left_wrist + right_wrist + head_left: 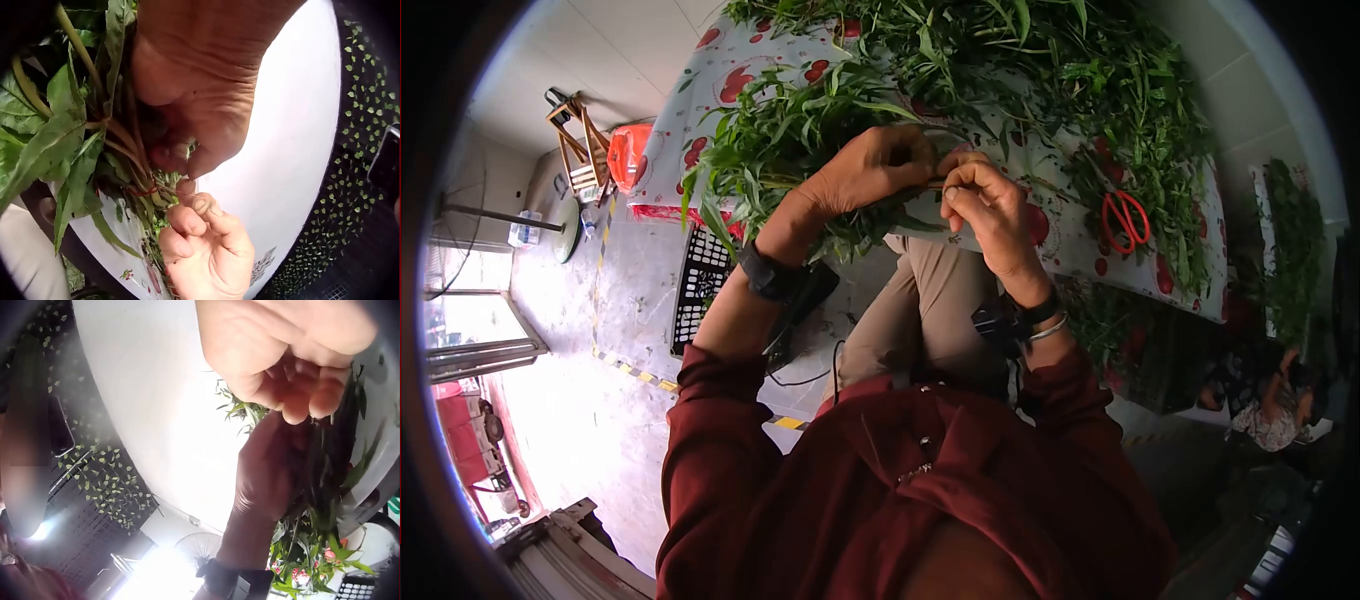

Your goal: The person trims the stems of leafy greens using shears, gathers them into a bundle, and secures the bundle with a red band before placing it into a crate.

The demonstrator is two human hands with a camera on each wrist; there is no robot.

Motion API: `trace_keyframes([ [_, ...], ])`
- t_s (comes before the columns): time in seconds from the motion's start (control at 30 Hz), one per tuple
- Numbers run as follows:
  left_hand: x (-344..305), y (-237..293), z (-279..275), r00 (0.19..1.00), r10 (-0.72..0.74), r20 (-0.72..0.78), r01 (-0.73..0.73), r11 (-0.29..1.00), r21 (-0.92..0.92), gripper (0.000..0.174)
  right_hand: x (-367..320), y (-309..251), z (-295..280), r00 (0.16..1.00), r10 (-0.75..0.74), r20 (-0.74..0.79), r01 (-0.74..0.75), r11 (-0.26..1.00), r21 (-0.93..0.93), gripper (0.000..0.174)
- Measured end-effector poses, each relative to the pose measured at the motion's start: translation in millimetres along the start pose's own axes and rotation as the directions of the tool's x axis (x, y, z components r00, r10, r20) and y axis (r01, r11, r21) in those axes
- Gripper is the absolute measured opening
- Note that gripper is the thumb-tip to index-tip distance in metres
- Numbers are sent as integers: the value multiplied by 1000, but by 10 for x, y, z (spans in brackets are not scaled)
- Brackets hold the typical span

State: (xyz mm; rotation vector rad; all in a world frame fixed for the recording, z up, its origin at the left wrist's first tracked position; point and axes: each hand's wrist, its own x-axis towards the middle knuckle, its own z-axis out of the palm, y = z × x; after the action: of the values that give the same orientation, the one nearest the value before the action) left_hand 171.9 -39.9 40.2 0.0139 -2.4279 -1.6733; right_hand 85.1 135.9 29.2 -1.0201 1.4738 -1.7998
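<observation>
In the head view, a bunch of leafy green stems [770, 150] lies over the table's near edge, and my left hand [880, 170] grips it around the stem ends. My right hand [992, 210] is close beside the left, its fingers curled and thumb against the fingertips. Seen from the left wrist, a thin reddish tie [145, 190] goes round the stems [128, 147]. From it a fine strand runs to the right hand [209, 256], which pinches it. The left fingers are partly hidden behind the back of the left hand [200, 94].
Loose greens [1100, 90] are heaped across the far and right side of the table, on a cherry-patterned tablecloth [690, 110]. Red-handled scissors [1125, 222] lie right of my right hand. A black plastic crate [700, 290] stands on the floor at left, near an orange-red bag [628, 157].
</observation>
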Motion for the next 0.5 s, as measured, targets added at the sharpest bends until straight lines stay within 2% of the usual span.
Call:
trace_keyframes([
  [0.1,-35,61,-5,997,-13,78,13,1000,6,13,22,-52,4,999,16,-37,-16,1000,2,3],
  [0.17,-54,103,10,997,25,70,-35,988,150,13,50,-66,15,998,28,-51,-27,999,27,4],
  [0.3,-67,18,33,996,60,63,-70,985,161,14,101,-86,82,998,20,-65,-19,1000,19,6],
  [0.4,-75,12,49,1000,16,21,-19,992,128,15,146,-193,116,999,-26,-36,28,998,48,10],
  [0.47,-86,30,47,1000,11,9,-12,991,130,15,166,-293,69,984,39,-176,-11,988,157,12],
  [0.5,-86,29,54,1000,10,10,-12,992,128,15,176,-298,11,982,20,-189,0,995,102,14],
])
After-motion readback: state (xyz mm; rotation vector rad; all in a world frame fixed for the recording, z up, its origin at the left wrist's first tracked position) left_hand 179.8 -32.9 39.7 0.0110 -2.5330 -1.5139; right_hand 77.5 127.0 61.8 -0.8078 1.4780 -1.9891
